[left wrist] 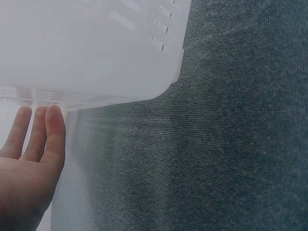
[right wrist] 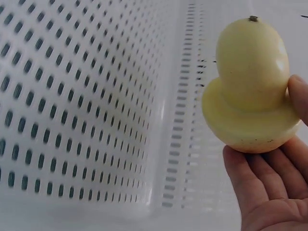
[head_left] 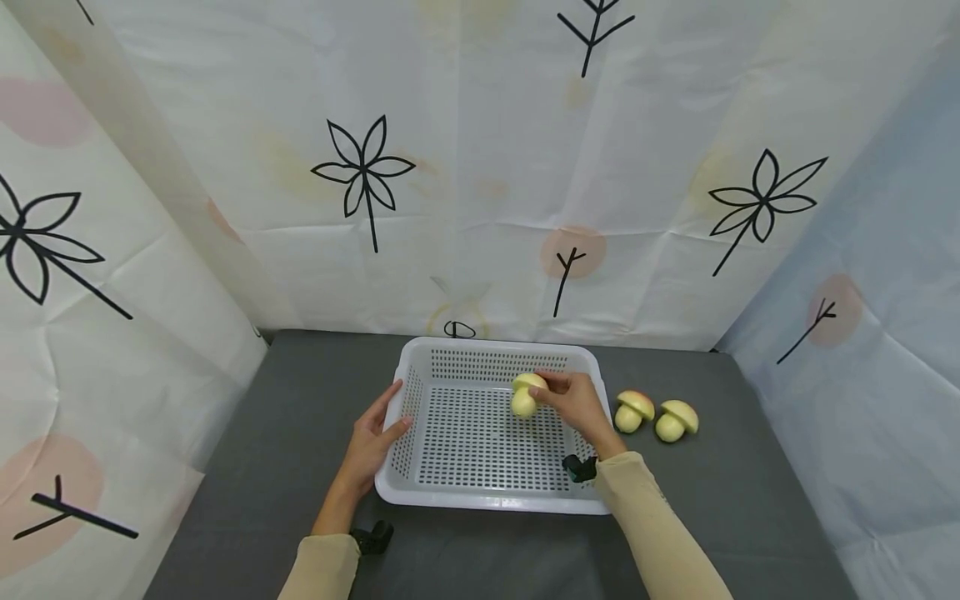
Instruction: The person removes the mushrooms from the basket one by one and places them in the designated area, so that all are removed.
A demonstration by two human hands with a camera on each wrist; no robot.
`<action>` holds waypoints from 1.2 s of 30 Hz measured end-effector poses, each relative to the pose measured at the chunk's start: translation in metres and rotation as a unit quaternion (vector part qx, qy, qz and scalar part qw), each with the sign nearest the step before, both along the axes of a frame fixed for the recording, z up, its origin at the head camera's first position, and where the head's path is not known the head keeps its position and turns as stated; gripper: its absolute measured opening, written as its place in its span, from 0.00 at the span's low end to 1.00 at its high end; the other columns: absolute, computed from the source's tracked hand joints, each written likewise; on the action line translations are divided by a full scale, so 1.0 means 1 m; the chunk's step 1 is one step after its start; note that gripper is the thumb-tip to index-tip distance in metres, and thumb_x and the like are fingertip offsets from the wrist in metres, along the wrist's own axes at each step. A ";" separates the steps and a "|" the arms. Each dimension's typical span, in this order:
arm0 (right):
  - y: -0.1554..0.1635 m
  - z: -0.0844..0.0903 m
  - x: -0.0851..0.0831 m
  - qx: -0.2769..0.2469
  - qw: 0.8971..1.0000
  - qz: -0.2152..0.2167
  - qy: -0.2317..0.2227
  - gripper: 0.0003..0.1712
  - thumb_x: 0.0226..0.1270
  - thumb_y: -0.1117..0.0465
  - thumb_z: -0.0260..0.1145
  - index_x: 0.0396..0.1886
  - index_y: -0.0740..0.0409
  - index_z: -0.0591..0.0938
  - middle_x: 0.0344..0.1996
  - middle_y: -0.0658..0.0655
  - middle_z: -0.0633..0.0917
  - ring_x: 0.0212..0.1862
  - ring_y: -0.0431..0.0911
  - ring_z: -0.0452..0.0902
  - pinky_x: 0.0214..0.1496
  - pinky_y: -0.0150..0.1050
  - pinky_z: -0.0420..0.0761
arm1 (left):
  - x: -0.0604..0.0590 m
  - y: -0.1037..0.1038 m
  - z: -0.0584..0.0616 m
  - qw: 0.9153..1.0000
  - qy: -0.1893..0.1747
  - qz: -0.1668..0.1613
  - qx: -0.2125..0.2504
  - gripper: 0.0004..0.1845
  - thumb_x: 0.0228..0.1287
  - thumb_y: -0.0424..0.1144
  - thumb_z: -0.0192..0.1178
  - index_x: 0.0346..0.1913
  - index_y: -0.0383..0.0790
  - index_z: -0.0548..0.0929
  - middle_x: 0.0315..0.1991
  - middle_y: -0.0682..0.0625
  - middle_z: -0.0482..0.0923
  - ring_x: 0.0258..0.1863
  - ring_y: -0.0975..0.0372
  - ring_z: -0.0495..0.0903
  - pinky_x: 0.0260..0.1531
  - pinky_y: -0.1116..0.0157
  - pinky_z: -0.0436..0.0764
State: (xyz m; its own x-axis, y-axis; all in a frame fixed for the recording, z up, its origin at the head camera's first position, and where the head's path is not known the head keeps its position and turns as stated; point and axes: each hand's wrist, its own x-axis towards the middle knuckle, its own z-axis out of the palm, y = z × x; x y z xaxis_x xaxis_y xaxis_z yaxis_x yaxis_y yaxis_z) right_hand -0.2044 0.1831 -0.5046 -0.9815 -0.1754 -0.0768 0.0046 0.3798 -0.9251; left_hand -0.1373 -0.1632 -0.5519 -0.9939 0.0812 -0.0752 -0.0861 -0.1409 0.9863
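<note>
A white perforated basket (head_left: 491, 493) sits on the grey table. My right hand (head_left: 573, 398) holds a pale yellow toy mushroom (head_left: 525, 393) over the basket's far right part; in the right wrist view the mushroom (right wrist: 250, 86) rests against my fingertips (right wrist: 250, 173), above the basket floor (right wrist: 72, 110). My left hand (head_left: 372, 433) rests with straight fingers against the basket's left wall; the left wrist view shows those fingers (left wrist: 48, 134) under the basket rim (left wrist: 120, 72). Two more toy mushrooms (head_left: 633, 411) (head_left: 675, 420) lie on the table right of the basket.
Grey cloth covers the table (head_left: 285, 433). Patterned white curtains close in the back and both sides (head_left: 480, 167). Black wrist straps show at both cuffs (head_left: 372, 537).
</note>
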 end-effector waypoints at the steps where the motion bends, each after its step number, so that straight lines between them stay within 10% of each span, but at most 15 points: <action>1: 0.001 0.002 0.000 -0.011 1.000 0.001 0.002 0.29 0.68 0.60 0.73 0.65 0.67 0.78 0.59 0.65 0.82 0.60 0.57 0.80 0.57 0.43 0.81 | 0.000 0.000 0.000 1.000 0.001 0.000 -0.001 0.38 0.71 0.32 0.63 0.80 0.52 0.61 0.76 0.42 0.61 0.67 0.41 0.69 0.55 0.43 0.77; 36: 0.049 0.074 0.039 -0.129 0.984 0.005 0.123 0.28 0.67 0.68 0.71 0.66 0.69 0.77 0.61 0.68 0.80 0.56 0.38 0.82 0.53 0.34 0.81 | 0.001 0.000 0.000 1.000 0.007 -0.003 -0.009 0.38 0.72 0.35 0.63 0.80 0.52 0.61 0.76 0.43 0.61 0.65 0.42 0.72 0.53 0.44 0.79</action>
